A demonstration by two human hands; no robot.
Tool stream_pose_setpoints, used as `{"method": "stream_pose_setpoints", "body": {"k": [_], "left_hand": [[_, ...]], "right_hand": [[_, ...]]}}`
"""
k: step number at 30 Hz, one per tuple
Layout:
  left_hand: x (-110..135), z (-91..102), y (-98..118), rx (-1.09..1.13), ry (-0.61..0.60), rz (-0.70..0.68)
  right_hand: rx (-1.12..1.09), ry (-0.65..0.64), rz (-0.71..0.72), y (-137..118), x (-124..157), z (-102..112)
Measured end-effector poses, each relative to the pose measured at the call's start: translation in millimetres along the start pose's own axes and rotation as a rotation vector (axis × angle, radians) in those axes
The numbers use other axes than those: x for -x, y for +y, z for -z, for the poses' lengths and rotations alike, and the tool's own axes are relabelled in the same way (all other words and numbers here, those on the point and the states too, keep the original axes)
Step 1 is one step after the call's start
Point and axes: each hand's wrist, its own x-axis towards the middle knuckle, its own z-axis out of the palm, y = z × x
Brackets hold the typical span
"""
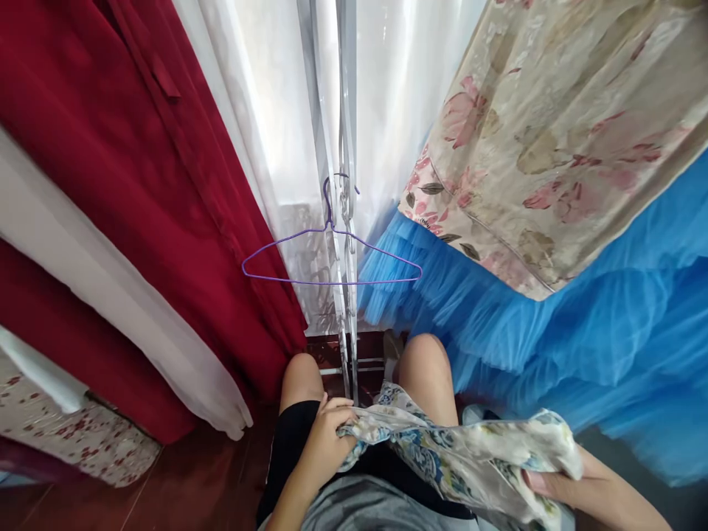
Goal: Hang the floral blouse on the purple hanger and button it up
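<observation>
A thin, patterned cloth (pixel 442 450), whitish with blue and green figures, stretches across my lap between my two hands. It looks like a light garment or scarf; its full shape is bunched up. My left hand (pixel 332 428) grips its left end near my knee. At the right end, my right hand (pixel 558 479) is partly covered by the cloth, with the thumb pressing on it. Ahead of my knees, a purple wire hanger (pixel 332 280) hangs by its hook from a white metal rack (pixel 343 206), with nothing on it.
Red drapes (pixel 182 184) and pale fabric (pixel 127 273) hang at the left. White curtains (pixel 271 96) hang behind the rack. On the right hang a floral cloth (pixel 542 155) and blue ruffled tulle (pixel 514 324). The floor (pixel 204 479) is dark red tile.
</observation>
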Motion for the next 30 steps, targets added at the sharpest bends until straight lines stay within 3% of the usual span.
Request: {"method": "stream_pose_setpoints", "body": {"k": [2,8,15,18,21,23,25,27,30], "left_hand": [[3.0,-7.3,3.9,0.018,-0.02,0.022],[4.1,-14.1,11.2,0.009,-0.081,0.103],[-1.5,-7.8,5.5,-0.072,-0.247,0.251],[-2.6,-15.2,-1.5,-0.072,-0.262,0.26],[-3.2,-27.7,-10.7,-0.035,-0.238,0.245],[-3.7,-32.5,-17.4,-0.015,-0.206,0.225],[-5.2,-29.4,-22.8,-0.014,-0.174,0.207],[-8.4,-16.6,-24.7,-0.039,-0.168,0.188],[-17.5,16.8,-18.6,-0.094,-0.183,0.112]], "right_hand": [[-0.036,-0.015,-0.018,4.3,-2.0,1.0],[-0.079,0.162,-0.025,2.5,-4.8,0.6],[0.003,-0.029,0.031,0.8,-29.6,12.2],[0.03,-0.153,0.071,-2.7,-38.2,11.3],[0.02,-0.17,0.11,-2.6,-37.8,9.3],[-0.001,-0.094,0.107,1.5,-35.8,7.9],[-0.041,0.064,0.095,6.2,-37.1,6.7],[-0.074,0.227,0.098,6.7,-46.1,6.1],[-0.088,0.35,0.151,-8.3,-78.0,5.9]]}}
